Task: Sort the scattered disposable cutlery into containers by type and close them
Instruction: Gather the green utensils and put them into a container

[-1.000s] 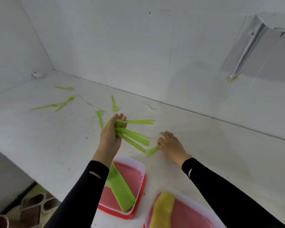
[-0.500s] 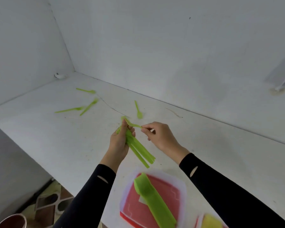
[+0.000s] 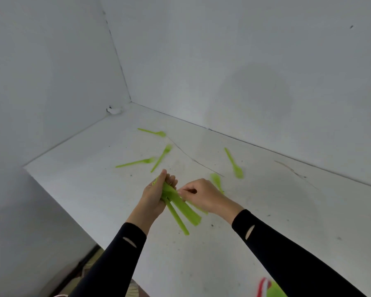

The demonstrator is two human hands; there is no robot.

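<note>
The left hand [image 3: 153, 197] gripped a bundle of green cutlery [image 3: 181, 209] above the counter [image 3: 287, 211], toward its left edge, with the fingers curled round the upper part and the handles fanning down and to the right. The right hand [image 3: 204, 197] met the bundle from the right, its thumb and forefinger pinching the pieces just beside the left fingers. Loose pieces lay on the counter beyond the hands:
- one fork [image 3: 152, 132] nearest the rear left corner
- two forks [image 3: 162, 156] [image 3: 137, 162] with heads close together, between that corner and the hands
- one spoon [image 3: 234, 163] toward the rear edge, right of the hands
- one blurred piece [image 3: 216, 182] just behind the right hand; type could not be told

A red-rimmed container [image 3: 261, 287] showed partly at the front edge, beside the right sleeve [image 3: 298, 254]
</note>
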